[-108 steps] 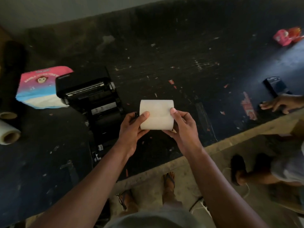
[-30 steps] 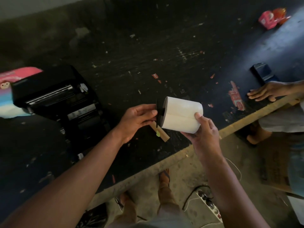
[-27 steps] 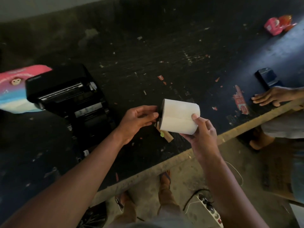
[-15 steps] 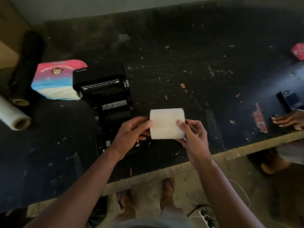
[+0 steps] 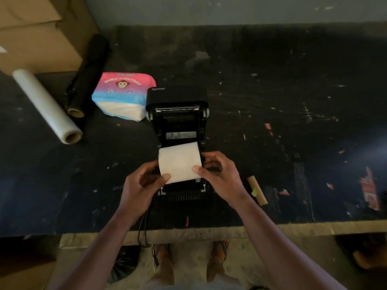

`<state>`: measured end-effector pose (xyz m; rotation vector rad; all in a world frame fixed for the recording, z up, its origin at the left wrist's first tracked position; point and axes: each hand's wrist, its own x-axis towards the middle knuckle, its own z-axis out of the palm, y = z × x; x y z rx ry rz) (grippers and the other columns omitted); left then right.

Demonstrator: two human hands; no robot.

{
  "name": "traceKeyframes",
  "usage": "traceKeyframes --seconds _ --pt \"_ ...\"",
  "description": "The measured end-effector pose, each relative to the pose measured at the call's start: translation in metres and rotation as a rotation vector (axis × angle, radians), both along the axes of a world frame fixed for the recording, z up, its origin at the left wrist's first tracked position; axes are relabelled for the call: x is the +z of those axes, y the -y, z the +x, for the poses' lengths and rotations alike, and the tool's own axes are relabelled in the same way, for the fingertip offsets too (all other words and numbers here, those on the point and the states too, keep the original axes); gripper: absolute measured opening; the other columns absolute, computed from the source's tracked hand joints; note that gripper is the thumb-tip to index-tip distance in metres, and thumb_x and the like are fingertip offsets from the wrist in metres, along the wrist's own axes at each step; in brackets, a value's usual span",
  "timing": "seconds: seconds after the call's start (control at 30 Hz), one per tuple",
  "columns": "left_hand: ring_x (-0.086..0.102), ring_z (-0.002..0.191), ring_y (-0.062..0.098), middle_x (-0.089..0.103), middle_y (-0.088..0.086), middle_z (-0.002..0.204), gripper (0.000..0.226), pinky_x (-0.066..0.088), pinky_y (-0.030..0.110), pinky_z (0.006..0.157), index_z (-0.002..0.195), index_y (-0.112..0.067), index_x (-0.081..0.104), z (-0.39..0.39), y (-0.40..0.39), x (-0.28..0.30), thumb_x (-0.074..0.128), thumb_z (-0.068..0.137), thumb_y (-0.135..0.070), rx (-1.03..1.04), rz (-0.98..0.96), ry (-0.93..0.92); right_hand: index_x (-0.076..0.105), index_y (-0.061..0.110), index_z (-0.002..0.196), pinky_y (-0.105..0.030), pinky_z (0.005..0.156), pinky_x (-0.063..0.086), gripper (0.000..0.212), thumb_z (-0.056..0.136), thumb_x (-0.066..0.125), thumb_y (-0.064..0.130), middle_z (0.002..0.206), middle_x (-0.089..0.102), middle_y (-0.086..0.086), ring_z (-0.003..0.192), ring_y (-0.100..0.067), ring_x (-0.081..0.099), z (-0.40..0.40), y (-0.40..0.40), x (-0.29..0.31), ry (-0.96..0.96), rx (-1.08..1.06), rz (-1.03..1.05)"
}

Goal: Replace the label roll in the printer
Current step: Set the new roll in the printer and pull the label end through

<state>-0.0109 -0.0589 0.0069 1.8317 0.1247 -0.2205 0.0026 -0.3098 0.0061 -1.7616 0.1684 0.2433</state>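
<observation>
Since half second ago, label roll (image 5: 178,162) moves from beside printer (image 5: 178,122) to above its open bay. I keep left hand (image 5: 140,185), right hand (image 5: 219,176) clamped on roll ends, axis crosswise for drop-in.

I read the scene as dim overall, with the black table (image 5: 272,101) absorbing most of the light and only a faint bluish sheen at its right edge. The white label roll (image 5: 179,162) is the brightest surface near centre. I note soft focus throughout, wide-angle bowing toward the frame edges, and the clear film roll (image 5: 45,105) at left slightly smeared.
</observation>
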Motion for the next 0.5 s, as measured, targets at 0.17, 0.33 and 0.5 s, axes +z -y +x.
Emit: traceKeyframes --seconds 0.17,0.33,0.5 --pt "0.074 0.110 0.001 0.072 -0.006 0.131 0.059 0.062 0.017 0.082 0.143 -0.017 0.063 0.015 -0.002 -0.017 0.084 0.088 -0.027 0.020 0.082 0.020 0.063 0.019 0.133 -0.009 0.084 0.056 0.046 0.091 0.080 0.023 0.133 0.065 0.000 0.111 -0.002 0.067 0.017 -0.006 -0.016 0.019 0.038 -0.124" --pt "0.072 0.107 -0.003 0.065 0.000 0.143 0.060 0.056 0.008 0.081 0.145 -0.015 0.060 0.033 0.005 -0.035 0.084 0.090 -0.021 0.016 0.139 0.052 0.061 0.020 0.136 0.007 0.068 0.042 0.045 0.093 0.077 0.020 0.131 0.060 0.006 0.095 0.013 0.057 0.031 -0.013 -0.034 0.011 -0.008 -0.251" --pt "0.069 0.106 0.007 0.053 0.005 0.144 0.060 0.053 0.004 0.085 0.145 -0.013 0.060 0.045 0.008 -0.049 0.084 0.090 -0.016 0.019 0.193 0.055 0.060 0.018 0.137 0.009 0.069 0.040 0.047 0.093 0.077 0.018 0.130 0.049 0.007 0.106 -0.002 0.057 0.039 -0.019 -0.049 0.001 -0.054 -0.310"
